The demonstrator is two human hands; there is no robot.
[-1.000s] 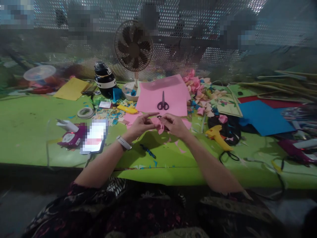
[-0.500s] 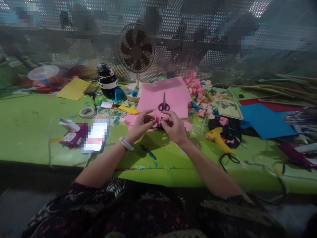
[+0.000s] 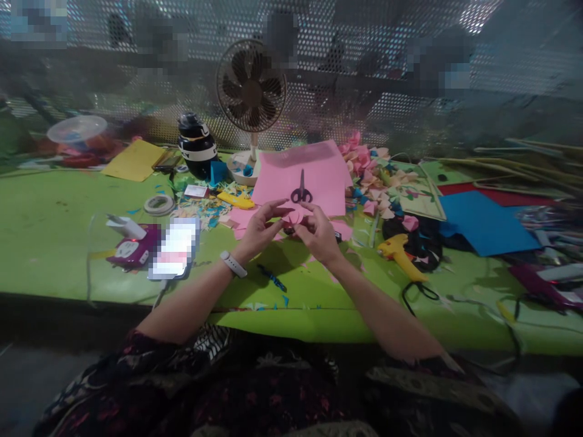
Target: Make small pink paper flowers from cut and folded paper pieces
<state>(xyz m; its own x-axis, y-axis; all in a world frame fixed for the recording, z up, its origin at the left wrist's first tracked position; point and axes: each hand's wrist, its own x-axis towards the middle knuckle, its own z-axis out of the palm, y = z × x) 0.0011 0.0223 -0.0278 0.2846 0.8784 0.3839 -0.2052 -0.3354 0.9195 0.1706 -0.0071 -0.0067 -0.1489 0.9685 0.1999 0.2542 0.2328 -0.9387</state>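
Note:
A small pink paper piece (image 3: 291,217) is pinched between my two hands above the green table (image 3: 54,243). My left hand (image 3: 259,229), with a white watch on its wrist, grips the piece from the left with fingertips closed on it. From the right, my right hand (image 3: 319,232) holds the same piece. Just behind my hands lies a large pink paper sheet (image 3: 314,167) with purple-handled scissors (image 3: 301,190) resting on it.
A phone (image 3: 175,247) and a purple device (image 3: 133,250) lie at the left. A yellow glue gun (image 3: 401,252) and blue paper (image 3: 487,221) sit at the right. A desk fan (image 3: 251,91), a black helmet (image 3: 195,145), tape roll (image 3: 158,204) and folded paper flowers (image 3: 368,176) crowd the back.
My hands have risen slightly and turned the pink piece between the fingers. The view has shifted a little; nothing else on the table has moved.

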